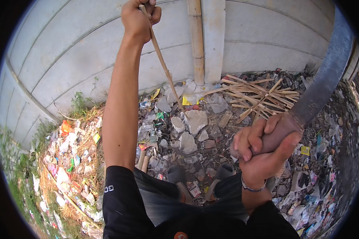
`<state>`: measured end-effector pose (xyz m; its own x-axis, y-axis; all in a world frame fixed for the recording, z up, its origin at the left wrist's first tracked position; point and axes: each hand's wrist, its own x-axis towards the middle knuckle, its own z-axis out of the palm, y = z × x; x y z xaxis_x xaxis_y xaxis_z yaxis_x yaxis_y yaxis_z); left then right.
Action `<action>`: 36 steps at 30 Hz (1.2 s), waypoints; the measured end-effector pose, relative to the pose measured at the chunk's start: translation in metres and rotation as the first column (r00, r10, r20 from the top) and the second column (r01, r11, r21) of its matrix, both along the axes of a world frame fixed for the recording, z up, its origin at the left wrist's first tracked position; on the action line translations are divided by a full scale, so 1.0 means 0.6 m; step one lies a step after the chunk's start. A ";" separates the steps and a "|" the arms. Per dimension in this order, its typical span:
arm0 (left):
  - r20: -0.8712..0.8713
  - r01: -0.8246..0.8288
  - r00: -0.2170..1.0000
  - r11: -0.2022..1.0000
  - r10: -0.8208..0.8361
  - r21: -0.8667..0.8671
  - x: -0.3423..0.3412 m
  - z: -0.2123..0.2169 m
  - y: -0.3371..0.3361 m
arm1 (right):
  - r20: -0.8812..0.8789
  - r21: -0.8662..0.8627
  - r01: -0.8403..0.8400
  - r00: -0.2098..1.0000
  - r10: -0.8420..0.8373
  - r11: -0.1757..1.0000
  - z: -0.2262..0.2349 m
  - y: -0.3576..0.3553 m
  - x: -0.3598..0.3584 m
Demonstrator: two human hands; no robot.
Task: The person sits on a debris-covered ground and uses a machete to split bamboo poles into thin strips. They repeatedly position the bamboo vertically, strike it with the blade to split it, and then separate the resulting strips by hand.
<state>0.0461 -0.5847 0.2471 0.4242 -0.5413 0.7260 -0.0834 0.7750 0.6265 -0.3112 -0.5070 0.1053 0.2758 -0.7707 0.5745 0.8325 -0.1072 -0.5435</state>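
At the top, my left hand (137, 22) is closed around the upper part of a thin bamboo stick (163, 63). The stick slants down and to the right, its lower end by a broken chunk of concrete (196, 120). On the right, my right hand (263, 145) is wrapped around the handle of a machete (319, 87). Its broad dark blade rises toward the upper right, bending in the picture, and is apart from the stick. Just beyond my right hand lies a loose pile of split bamboo strips (263, 95).
A pale panel wall (263, 28) stands ahead, with a bamboo pole (197, 44) upright against it beside a post. Broken concrete and litter cover the ground around my feet. A heap of trash (68, 167) and green plants (12, 179) lie at the left.
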 end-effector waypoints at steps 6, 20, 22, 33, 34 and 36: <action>0.113 -0.027 0.993 0.993 0.014 0.112 -0.042 -0.006 0.029 | -0.643 0.467 -0.095 0.645 0.412 0.879 -0.176 0.017 0.024; 0.053 0.009 0.999 0.999 -0.011 0.046 -0.015 -0.009 0.047 | -0.748 0.565 0.006 0.425 0.509 0.825 -0.280 -0.022 0.066; 0.001 0.070 0.998 0.997 -0.070 -0.017 0.000 -0.010 0.059 | -0.729 0.553 0.089 0.532 0.430 0.828 -0.298 -0.022 0.042; 0.087 0.240 0.967 0.971 -0.239 0.003 0.011 -0.016 0.046 | -0.266 0.117 0.116 0.961 -0.082 0.986 -0.019 -0.027 0.006; 0.077 0.219 0.973 0.976 -0.218 -0.001 0.003 -0.016 0.040 | -0.192 0.072 0.113 0.977 -0.097 0.991 -0.032 -0.018 0.021; 0.030 0.192 0.981 0.981 -0.191 -0.042 -0.015 -0.011 0.022 | -0.220 -0.145 0.128 0.963 -0.158 0.981 -0.095 -0.006 0.049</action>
